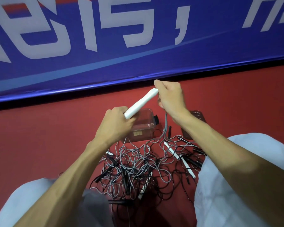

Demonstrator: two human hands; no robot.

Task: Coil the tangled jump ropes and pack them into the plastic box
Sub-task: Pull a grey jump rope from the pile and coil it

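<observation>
Barely begun, by the look of it. Both hands are raised over the red floor (39,136) with one white handle (140,104) slanting between them. The left hand (116,123) curls round its lower end, and the right hand (170,95) pinches the upper end, where the grey cord (165,126) leaves it (whether the fingers also hold the cord I cannot tell). That cord hangs down from the right hand into the tangle (134,167) of grey and black ropes lying between the person's knees, so no part of it is coiled yet. At twelve o'clock from the tangle stands the clear plastic box (145,126), open and, as far as its walls show, with no rope in it. Its lid (195,122) seems to lie at about two o'clock, apart from it. A second white handle (179,158) lies at the tangle's three o'clock edge. My reading: one rope is being singled out, and all the freeing, coiling and packing remains.
</observation>
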